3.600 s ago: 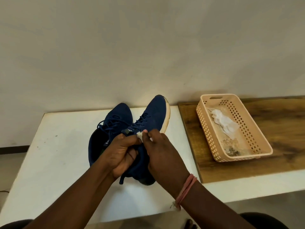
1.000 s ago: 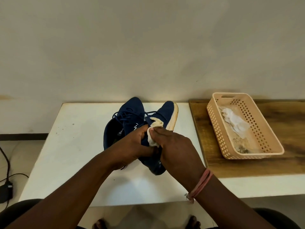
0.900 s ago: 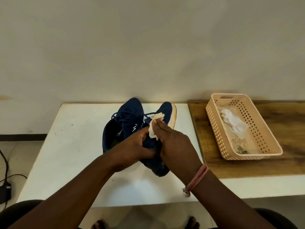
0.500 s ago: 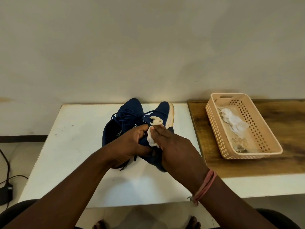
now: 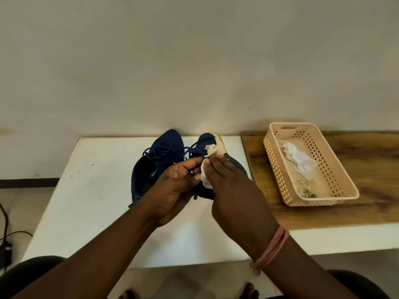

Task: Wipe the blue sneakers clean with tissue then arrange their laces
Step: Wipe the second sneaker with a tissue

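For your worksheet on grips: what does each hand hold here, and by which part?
The right hand pinches a crumpled tissue in its fingers, against the tilted sneaker. The left hand grips that sneaker near its collar; the exact hold is hidden.

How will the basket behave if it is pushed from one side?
The basket looks like thin perforated plastic, so it is probably light and would slide on the wooden board rather than tip, since it is low and wide. It holds only a tissue, so little weight resists a push.
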